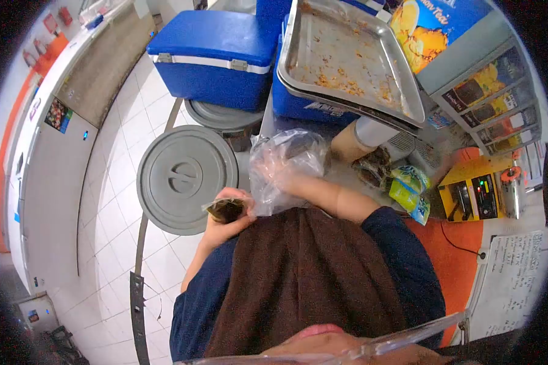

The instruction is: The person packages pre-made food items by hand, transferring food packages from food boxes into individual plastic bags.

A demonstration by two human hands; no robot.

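My left hand (240, 213) is closed around a small clear packet (226, 210) with something dark inside; its exact kind does not show. Right beside it, a crumpled clear plastic bag (304, 146) spreads in front of my chest, its lower edge at my left fingers. My right hand (276, 169) reaches into this bag, its fingers blurred behind the film. Left of both hands is a round grey lid (187, 179) with a moulded grip, on a bin.
A crumb-strewn metal tray (347, 55) rests on a blue cooler box (307, 109), with another blue cooler (216, 52) to its left. At right lie a green-and-blue packet (410, 190) and a yellow box (478, 191) holding a lit device. White floor tiles (115, 213) run along the left.
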